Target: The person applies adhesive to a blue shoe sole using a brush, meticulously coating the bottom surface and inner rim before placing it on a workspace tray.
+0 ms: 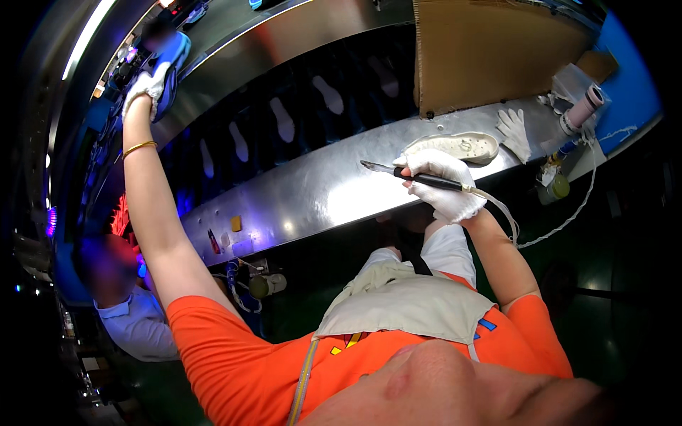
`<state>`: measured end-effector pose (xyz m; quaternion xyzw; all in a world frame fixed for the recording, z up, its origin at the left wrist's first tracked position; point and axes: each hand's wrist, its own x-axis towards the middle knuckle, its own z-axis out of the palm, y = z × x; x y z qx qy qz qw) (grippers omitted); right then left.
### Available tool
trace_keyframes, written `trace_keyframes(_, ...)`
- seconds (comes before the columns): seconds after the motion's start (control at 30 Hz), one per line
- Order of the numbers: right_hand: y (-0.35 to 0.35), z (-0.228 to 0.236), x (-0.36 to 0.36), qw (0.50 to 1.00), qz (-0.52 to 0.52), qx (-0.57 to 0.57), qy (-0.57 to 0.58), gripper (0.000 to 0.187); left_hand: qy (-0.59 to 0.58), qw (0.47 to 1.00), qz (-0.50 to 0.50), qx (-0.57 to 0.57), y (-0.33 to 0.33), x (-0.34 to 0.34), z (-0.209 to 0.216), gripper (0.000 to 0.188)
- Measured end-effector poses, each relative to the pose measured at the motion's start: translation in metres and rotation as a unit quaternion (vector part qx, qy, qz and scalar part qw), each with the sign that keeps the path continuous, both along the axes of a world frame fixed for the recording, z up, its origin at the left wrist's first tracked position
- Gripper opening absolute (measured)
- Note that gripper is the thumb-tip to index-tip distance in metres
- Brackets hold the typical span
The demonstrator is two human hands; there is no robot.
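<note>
Right fingers: (406,172) I see them curled round the black handle of a tool (428,179), bare tips showing from the white glove.
Right hand: (449,190) above the table's near edge, the tool's metal tip pointing left.
Cord: (501,209) it runs from the handle's right end past my right wrist.
Left hand: (147,91) white-gloved, stretched to the far left, its fingers against a blue shoe (169,91); I cannot tell how firmly they close.
White shoe: (469,145) on the table (312,181), just beyond my right hand, which partly hides it.
Spare glove: (513,133) flat, just right of the white shoe.
Table, left end: I make out a yellow block (236,224) and a red piece (214,242).
Far side: pale soles (283,121) in a dark row, cardboard (497,57) to their right.
Far right: pink roll (586,108).
Left: a co-worker (138,323) in a light shirt.
</note>
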<state>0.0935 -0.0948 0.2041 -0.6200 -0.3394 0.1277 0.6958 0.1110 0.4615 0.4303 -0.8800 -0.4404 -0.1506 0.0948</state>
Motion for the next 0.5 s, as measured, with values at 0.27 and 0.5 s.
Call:
trace_keyframes(0.27,-0.014,-0.02,-0.004,0.993,-0.07,-0.048,0.083,0.014,-0.486,0.661,-0.362,-0.443,-0.151,-0.056,-0.089,0.031)
trace_keyframes(0.5,-0.005,-0.015,-0.011,0.985,-0.052,0.034,0.161,0.018,-0.437,0.303,-0.265,-0.804,-0.287,-0.125,-0.22,0.054)
